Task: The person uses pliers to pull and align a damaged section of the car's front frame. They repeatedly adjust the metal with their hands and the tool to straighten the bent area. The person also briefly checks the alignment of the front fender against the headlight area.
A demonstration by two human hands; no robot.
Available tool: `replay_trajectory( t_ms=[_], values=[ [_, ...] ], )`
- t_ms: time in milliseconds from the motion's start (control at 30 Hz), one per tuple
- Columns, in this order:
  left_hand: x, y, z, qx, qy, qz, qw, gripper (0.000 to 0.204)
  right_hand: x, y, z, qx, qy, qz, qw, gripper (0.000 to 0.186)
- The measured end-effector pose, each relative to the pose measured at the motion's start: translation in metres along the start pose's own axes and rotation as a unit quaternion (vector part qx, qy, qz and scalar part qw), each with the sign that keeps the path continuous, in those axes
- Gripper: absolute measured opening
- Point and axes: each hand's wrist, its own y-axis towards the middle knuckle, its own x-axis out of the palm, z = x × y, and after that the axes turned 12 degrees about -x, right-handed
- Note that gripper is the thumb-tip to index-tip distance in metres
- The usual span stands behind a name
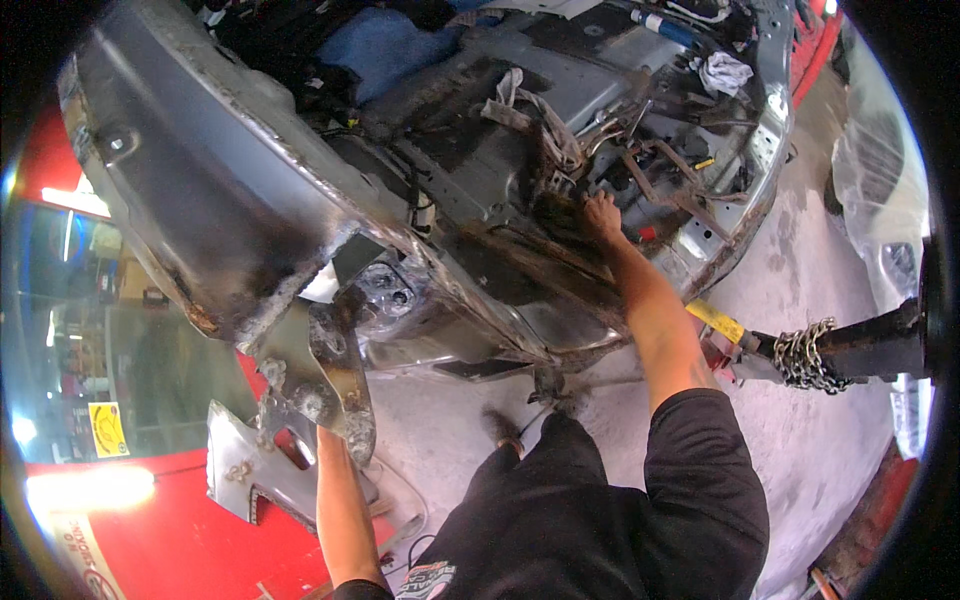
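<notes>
My right arm reaches over the sill of a stripped car body. At its end my right hand [602, 214] is bent down over the floor pan [470, 185], fingers curled together; whatever lies in them is hidden. Beside that hand are a rusty metal frame [650, 180] and a crumpled grey rag [560, 140]. My left forearm rises behind a torn sheet-metal flap [345, 385] with ground, welded patches, at the lower end of a bare grey body panel [200, 170]. The left hand itself is hidden there, so its grip does not show.
A blue cylindrical can [665, 28] and a white cloth [722, 73] lie farther inside the car. At right, a dark post wrapped with chain [805, 355] sits near a yellow bar [715, 322]. A loose silver panel [245, 465] stands by a red car [180, 520] at left.
</notes>
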Motion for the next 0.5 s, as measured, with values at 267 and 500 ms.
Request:
replay_trajectory(
  t_ms=[267,500],
  values=[
    [-0.015,-0.001,-0.018,-0.014,-0.098,0.049,0.994,0.035,0.014,0.006,0.004,0.006,0.029,-0.023,0.999,0.041],
    [0.034,-0.018,0.027,0.023,0.003,0.005,1.0,0.039,-0.093,-0.032,-0.052,-0.036,-0.045,-0.099,0.993,0.047]
  ],
)
